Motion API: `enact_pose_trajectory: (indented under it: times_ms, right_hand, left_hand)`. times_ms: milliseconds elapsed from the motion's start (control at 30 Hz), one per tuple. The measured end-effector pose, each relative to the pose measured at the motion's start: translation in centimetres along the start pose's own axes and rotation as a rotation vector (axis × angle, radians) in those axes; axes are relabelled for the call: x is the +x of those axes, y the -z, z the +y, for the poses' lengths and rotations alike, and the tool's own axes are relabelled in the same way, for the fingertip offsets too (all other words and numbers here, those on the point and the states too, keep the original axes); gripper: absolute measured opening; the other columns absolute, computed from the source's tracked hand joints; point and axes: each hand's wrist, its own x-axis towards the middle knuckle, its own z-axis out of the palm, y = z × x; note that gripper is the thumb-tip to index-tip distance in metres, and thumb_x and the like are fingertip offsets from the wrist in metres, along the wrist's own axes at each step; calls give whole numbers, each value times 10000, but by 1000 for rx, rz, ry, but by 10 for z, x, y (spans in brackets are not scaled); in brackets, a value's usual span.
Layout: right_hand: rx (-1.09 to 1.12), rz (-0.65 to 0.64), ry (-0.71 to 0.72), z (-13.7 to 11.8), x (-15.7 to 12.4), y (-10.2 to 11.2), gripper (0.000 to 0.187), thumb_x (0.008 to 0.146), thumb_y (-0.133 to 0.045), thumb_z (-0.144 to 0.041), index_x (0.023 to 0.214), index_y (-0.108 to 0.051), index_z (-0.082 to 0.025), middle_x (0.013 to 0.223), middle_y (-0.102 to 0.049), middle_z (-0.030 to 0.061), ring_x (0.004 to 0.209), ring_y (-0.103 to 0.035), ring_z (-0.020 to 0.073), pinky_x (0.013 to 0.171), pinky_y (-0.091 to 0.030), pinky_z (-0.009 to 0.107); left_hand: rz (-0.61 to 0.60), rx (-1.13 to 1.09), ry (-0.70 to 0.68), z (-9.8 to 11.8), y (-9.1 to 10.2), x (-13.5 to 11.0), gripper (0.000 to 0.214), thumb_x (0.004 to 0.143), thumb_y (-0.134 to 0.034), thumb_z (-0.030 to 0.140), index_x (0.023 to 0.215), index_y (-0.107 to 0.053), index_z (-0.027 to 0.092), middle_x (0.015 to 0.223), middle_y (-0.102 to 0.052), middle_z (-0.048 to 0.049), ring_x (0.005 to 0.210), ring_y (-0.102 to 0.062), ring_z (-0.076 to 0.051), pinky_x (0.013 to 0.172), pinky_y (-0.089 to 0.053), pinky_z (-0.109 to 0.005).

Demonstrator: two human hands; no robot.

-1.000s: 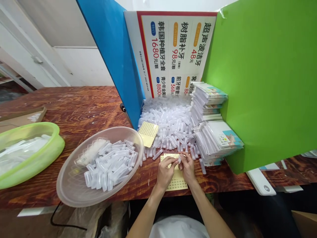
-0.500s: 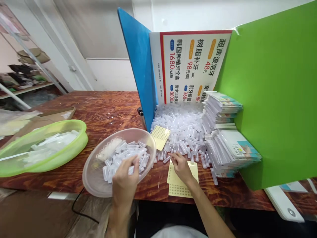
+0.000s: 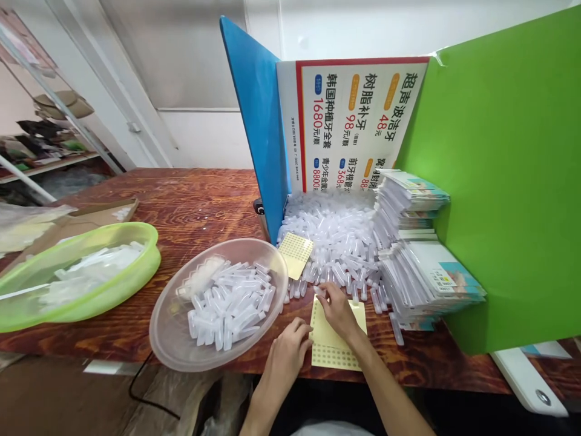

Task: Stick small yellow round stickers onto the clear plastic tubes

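My right hand pinches a small translucent plastic tube between thumb and fingers, over the upper part of a yellow sticker sheet. Beneath it lies a second sheet with rows of small round dots. My left hand has its fingers curled and drawn together at the sheets' left edge. Whatever its fingertips grip is too small to make out. Left of it, a clear plastic bowl holds many similar tubes. Ahead, a large heap of tubes spreads over the table.
Another dotted yellow sheet rests against the heap. Stacks of printed cards stand on the right. Blue, printed and green boards wall the heap in. A green basin with white plastic pieces sits at left.
My left hand has moved from over the bowl, right and down to the sticker sheets. My right hand stays over the sheet, and its tube is now raised at the fingertips.
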Motion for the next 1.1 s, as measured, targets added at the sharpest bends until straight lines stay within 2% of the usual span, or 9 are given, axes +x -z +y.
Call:
enact_pose_trajectory:
  times_ms: [67, 133, 267, 500, 667, 867, 1100]
  right_hand:
    - [119, 72, -141, 3, -13, 2, 120, 959, -547, -297, 1002, -610, -205, 899, -647, 50, 776, -601, 208, 708, -481, 304]
    - [214, 96, -268, 7, -27, 4, 155, 929, -589, -354, 963, -610, -204, 841, -642, 27, 709, -583, 189, 651, -462, 281]
    - [327, 148, -381, 13, -41, 6, 220, 890, -627, -416, 932, -617, -200, 824, -646, 21, 706, -581, 184, 620, -445, 262]
    - [302, 80, -370, 5, -36, 9, 205, 903, -610, -409, 920, -624, -206, 774, -603, -2, 657, -546, 167, 607, -423, 258]
    - [293, 90, -352, 2, -36, 9, 198, 909, -603, -399, 893, -622, -202, 760, -603, -1, 654, -541, 170, 605, -420, 262]
    - [284, 86, -343, 6, -36, 8, 191, 894, -605, -388, 900, -632, -199, 806, -636, 14, 667, -550, 172, 618, -433, 266]
    - [267, 92, -320, 5, -36, 9, 182, 899, -604, -380, 901, -642, -202, 800, -631, 15, 671, -553, 175, 622, -437, 274]
  left_hand:
    - [-32, 17, 64, -9, -9, 8, 173, 896, -579, 131, 942, -698, 247, 1025, -679, -6, 886, -695, -157, 703, -503, -224]
    - [-32, 14, 72, -18, -12, 13, 166, 896, -590, 149, 913, -716, 256, 1004, -681, 8, 863, -695, -146, 687, -489, -218]
    - [-7, 3, 3, -24, -12, 15, 181, 908, -587, 163, 851, -735, 250, 930, -685, 10, 823, -685, -137, 690, -475, -213]
    - [-3, 76, -41, -20, -15, 11, 217, 947, -515, 161, 845, -693, 230, 937, -689, -13, 854, -671, -158, 645, -455, -225]
    - [11, 77, -63, -20, -18, 9, 211, 959, -464, 143, 870, -636, 225, 949, -673, -16, 873, -662, -160, 660, -468, -231]
    - [50, 60, -117, -24, -20, 7, 217, 961, -463, 153, 880, -650, 228, 970, -673, -24, 875, -668, -159, 686, -490, -230]
    - [49, 86, -101, -20, -18, 6, 233, 968, -450, 176, 899, -665, 232, 1009, -679, -35, 892, -679, -162, 677, -507, -221]
